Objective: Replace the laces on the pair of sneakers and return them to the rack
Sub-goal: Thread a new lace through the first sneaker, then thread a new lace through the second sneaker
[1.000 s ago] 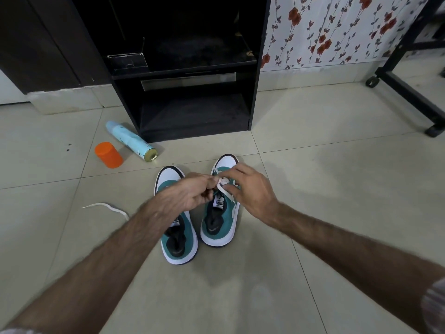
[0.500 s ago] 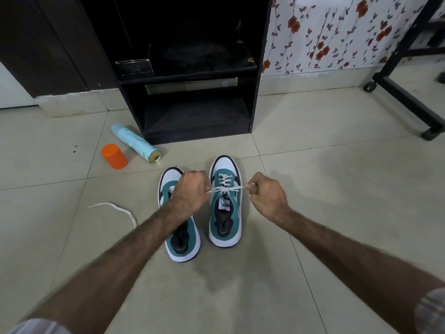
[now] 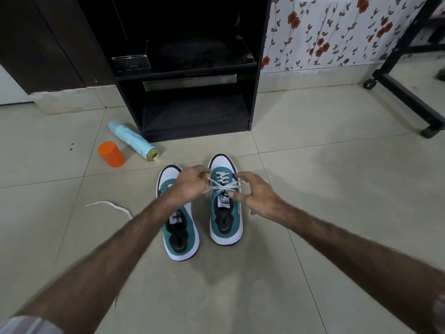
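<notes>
Risk: your crossed white flat lace (image 3: 222,186) may slacken or slip out of pinch if pull uneven; knot then loose, ends unequal.

Left hand (image 3: 186,186): fingers curled, pinching one lace end, just left of teal-and-white right sneaker (image 3: 225,213).

Right hand (image 3: 256,197): fingers half spread, thumb and forefinger touching other lace end; firm pinch not certain.

Teal-and-white left sneaker (image 3: 179,227): under your left wrist, unlaced.

Spare white lace (image 3: 113,206): floor, well left.

Black open rack (image 3: 192,102): beyond both hands.
</notes>
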